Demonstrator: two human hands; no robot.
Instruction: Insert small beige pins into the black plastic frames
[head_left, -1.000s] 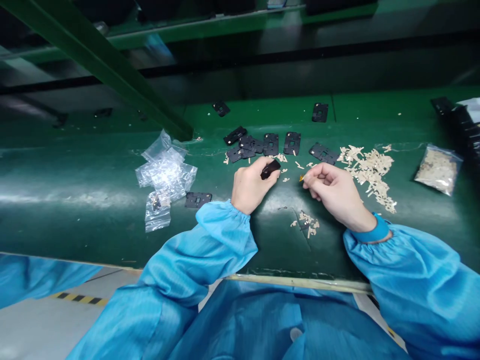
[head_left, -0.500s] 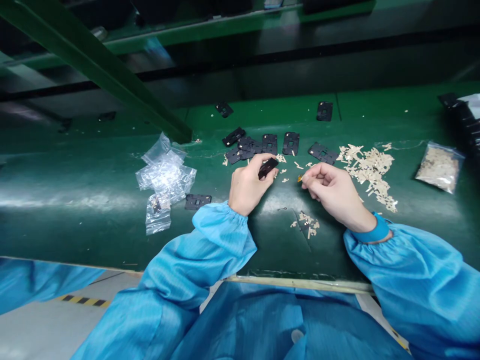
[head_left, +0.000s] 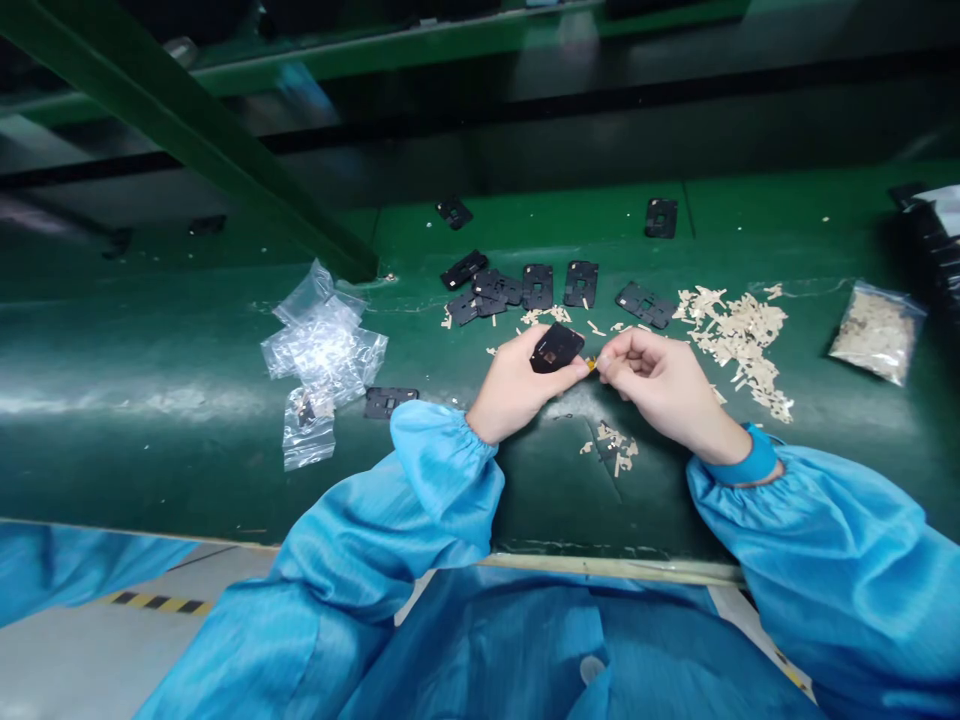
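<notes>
1. Left hand (head_left: 517, 390): clenched on a black cut-out plate (head_left: 556, 347), held flat between thumb and fingers at the middle of the bench
2. Right hand (head_left: 664, 385): thumb and forefinger firmly pinched on a small amber piece (head_left: 592, 365), too small to identify; it sits just beside the plate's edge, and the two hands nearly touch
3. Green work surface (head_left: 585, 510): a small scatter of cream strips (head_left: 611, 447) lies just below the hands
4. Left of the hands: clear plastic bags (head_left: 322, 350) lie crumpled in a heap; a lower bag (head_left: 307, 430) contains a small dark item, with a loose black plate (head_left: 388, 402) just beside it
5. Right of the hands: a loose heap of cream strips (head_left: 739, 340), and beyond it a clear bag (head_left: 876, 333) packed with similar cream material
6. Beyond the hands: a cluster of black plates (head_left: 536, 288) lies partly overlapping, near the strips
7. Far right corner: a dark stacked mass (head_left: 926, 255), contents cannot be determined
</notes>
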